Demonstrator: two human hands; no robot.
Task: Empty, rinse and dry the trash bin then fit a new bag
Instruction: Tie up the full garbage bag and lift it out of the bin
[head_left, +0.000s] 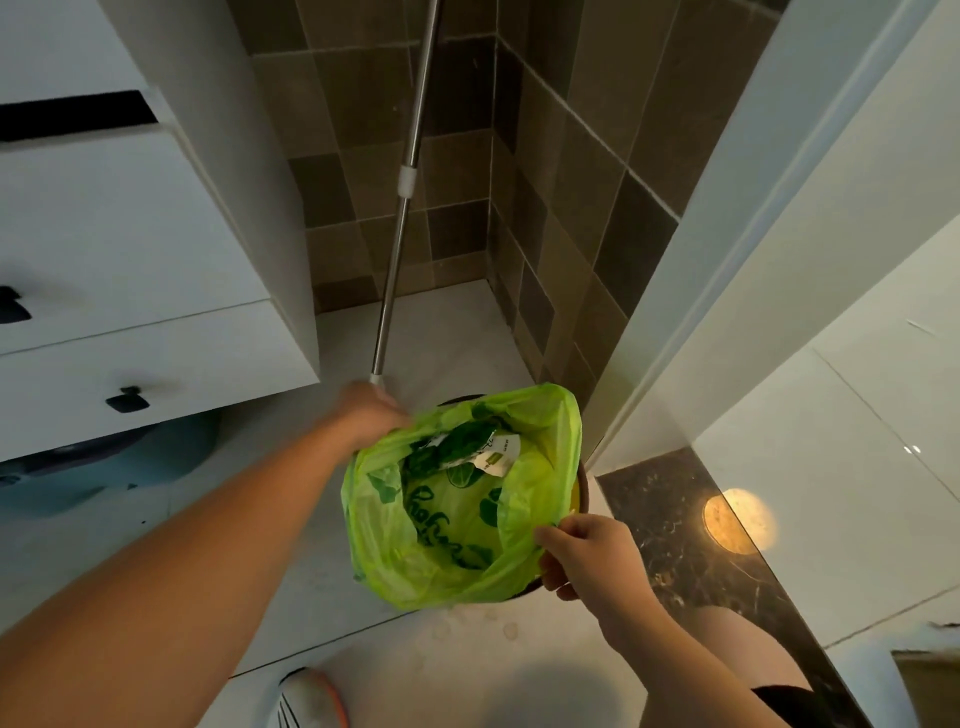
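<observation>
Both forearms reach down from the near edge toward the bag (462, 514), a green printed liner sitting in the bin (583, 488). Only a dark sliver of bin rim shows at the bag's right and far sides; the bin stands on the pale tiled floor (291, 587). Left hand (371, 415) is at the bag's far-left rim, fingers closed on the plastic, though blur hides the exact grip. Right hand (592, 556) is at the bag's near-right rim, fingers (548, 535) pinching the edge. Bag mouth is open and pulled up off the rim. Inside the bag lie crumpled wrappers (480, 449). A metal pole (402, 228) leans against the brown tiled wall behind the bag, its foot just beyond the left hand. White drawers (130, 291) stand left of the bag. A shoe (311, 699) shows on the floor nearer than the bag.
</observation>
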